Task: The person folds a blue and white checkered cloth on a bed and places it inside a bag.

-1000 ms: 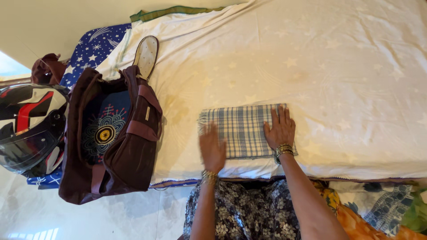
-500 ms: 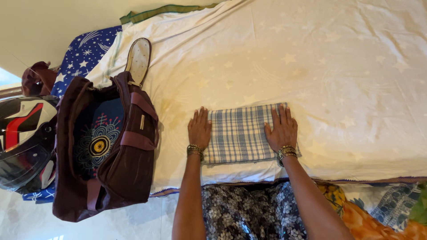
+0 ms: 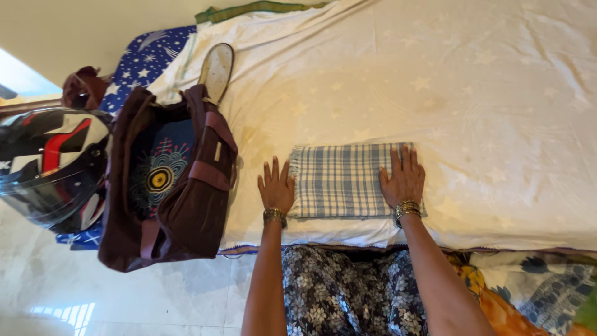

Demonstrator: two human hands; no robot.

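Head view — both of my hands flat on a folded checked cloth (image 3: 339, 180) near the front edge of the bed.

The blue-and-white cloth lies as a neat rectangle on the cream star-patterned sheet (image 3: 472, 93), fringe along its left side. My left hand (image 3: 277, 186) rests palm down at that fringed edge, fingers spread apart and gripping nothing; my right hand (image 3: 404, 177) presses flat on the cloth's right end, fingers straight and slightly apart. To the left an open maroon bag (image 3: 180, 205) sits on the sheet, a small pale rectangular label on its flap — a dark blue fabric with a round yellow motif (image 3: 158, 177) shows inside. Just beyond it sits a black, red and white helmet (image 3: 53, 165).
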